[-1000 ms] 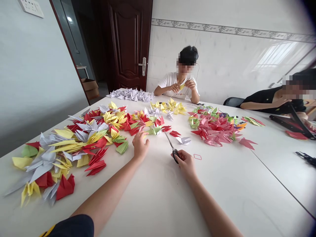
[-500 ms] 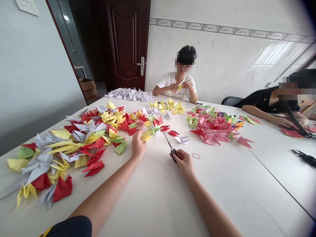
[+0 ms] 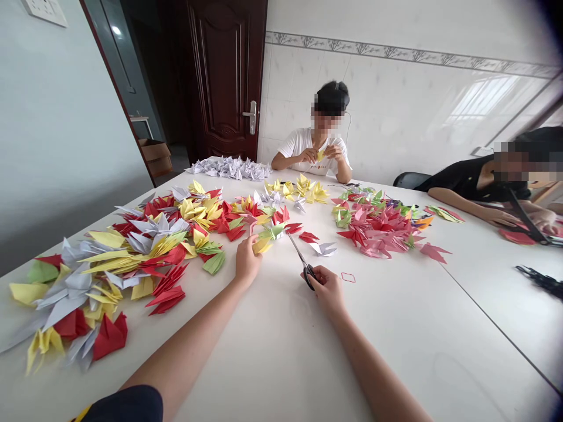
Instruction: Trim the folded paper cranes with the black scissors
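My right hand [image 3: 326, 289] is closed round the black handles of a pair of scissors [image 3: 299, 253]. The blades point away from me, up and to the left, with their tips near the small red folded papers. My left hand [image 3: 247, 261] has its fingers curled at a yellow folded paper crane [image 3: 263, 245], at the near edge of the pile; part of the grip is hidden behind the hand. A light green folded paper [image 3: 273, 232] lies against the yellow one. To the right of the scissors rests a white folded paper [image 3: 324, 249].
A large pile of red, yellow and white folded papers [image 3: 165, 225] spreads along the left. Pink and red cranes [image 3: 382, 228] lie at right, white ones [image 3: 231, 167] at the back. A person [image 3: 323, 140] sits opposite; another person's forearm [image 3: 468, 205] rests at right.
My left fingers have curled in slightly against the yellow folded paper. The scissors and my right hand have hardly moved.
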The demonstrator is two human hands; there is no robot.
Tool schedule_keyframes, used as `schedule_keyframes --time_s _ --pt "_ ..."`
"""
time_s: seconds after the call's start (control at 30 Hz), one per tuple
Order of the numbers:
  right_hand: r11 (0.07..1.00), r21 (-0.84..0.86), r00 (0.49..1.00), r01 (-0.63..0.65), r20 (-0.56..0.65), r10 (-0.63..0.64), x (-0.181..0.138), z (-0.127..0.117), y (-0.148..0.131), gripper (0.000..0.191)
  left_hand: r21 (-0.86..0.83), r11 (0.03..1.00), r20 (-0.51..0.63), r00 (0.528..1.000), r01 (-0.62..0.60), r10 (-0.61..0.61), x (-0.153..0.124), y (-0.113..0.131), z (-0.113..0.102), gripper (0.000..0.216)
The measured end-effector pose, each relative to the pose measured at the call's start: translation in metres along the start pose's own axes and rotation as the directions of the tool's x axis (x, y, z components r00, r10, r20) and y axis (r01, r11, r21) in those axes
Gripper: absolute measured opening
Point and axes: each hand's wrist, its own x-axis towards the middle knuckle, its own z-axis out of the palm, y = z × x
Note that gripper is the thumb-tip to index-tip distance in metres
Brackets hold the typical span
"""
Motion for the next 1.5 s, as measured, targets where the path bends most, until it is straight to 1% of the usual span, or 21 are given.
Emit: schedule_keyframes --time_s 0.13,0.33,0.47,0.6,0.7,0.8,0.87,1.0,1.1,1.17,1.23,1.33,1.5 --pt "1.0 -0.007 1.0 -0.006 0.0 0.006 0.001 0.0 0.001 0.052 0.068 0.997 0.034 0.999 -0.025 0.023 0.0 0.0 -0.001 0.052" --pt "1.0 -0.007 1.0 0.018 -0.003 -0.018 0.001 0.0 0.002 0.052 0.051 0.998 0.058 0.998 -0.038 0.035 0.002 -0.003 0.0 0.05" --pt "1.0 -0.027 1.0 0.014 0.0 -0.014 0.001 0.0 0.002 0.053 -0.015 0.999 0.042 0.998 -0.045 0.046 0.003 -0.005 0.001 0.055" --pt "1.0 -0.028 1.0 0.007 0.014 -0.007 0.0 0.0 0.001 0.052 -0.179 0.981 0.058 0.995 -0.074 0.086 0.003 -0.004 0.002 0.058" --pt "1.0 -0.026 0.999 0.011 0.038 -0.01 0.0 0.0 -0.001 0.048 -0.321 0.946 0.088 0.993 -0.047 0.08 0.003 -0.002 0.005 0.05" --pt "0.999 -0.043 0.996 0.021 0.093 -0.017 -0.001 0.0 -0.004 0.035 -0.426 0.905 0.101 0.994 0.006 0.041 0.004 -0.002 0.008 0.04" --pt "0.996 -0.08 0.994 0.026 0.11 -0.017 -0.001 0.001 -0.006 0.028 -0.465 0.885 0.112 0.993 0.029 0.026 0.005 -0.003 0.009 0.034" --pt "0.987 -0.161 0.995 0.0 0.102 0.017 -0.003 0.001 -0.009 0.027 -0.471 0.881 0.146 0.989 0.038 0.036 0.004 0.0 0.007 0.017" --pt "0.982 -0.186 0.994 -0.009 0.106 0.029 -0.003 0.002 -0.009 0.027 -0.465 0.885 0.154 0.986 0.017 0.062 0.001 0.005 0.004 0.009" --pt "0.98 -0.198 0.994 -0.005 0.106 0.026 -0.002 0.002 -0.008 0.026 -0.452 0.892 0.183 0.981 0.029 0.061 0.001 0.008 0.003 0.007" --pt "0.978 -0.209 0.994 -0.001 0.103 0.023 -0.002 0.002 -0.007 0.025 -0.434 0.898 0.219 0.975 0.069 0.031 0.0 0.009 0.003 0.007" --pt "0.978 -0.21 0.995 0.0 0.1 0.021 -0.001 0.002 -0.007 0.026 -0.461 0.879 0.253 0.968 0.122 -0.002 0.0 0.011 0.001 0.017" --pt "0.983 -0.181 0.996 -0.008 0.087 0.024 -0.001 0.002 -0.008 0.026 -0.523 0.841 0.303 0.952 0.141 0.028 -0.002 0.017 -0.005 0.025"
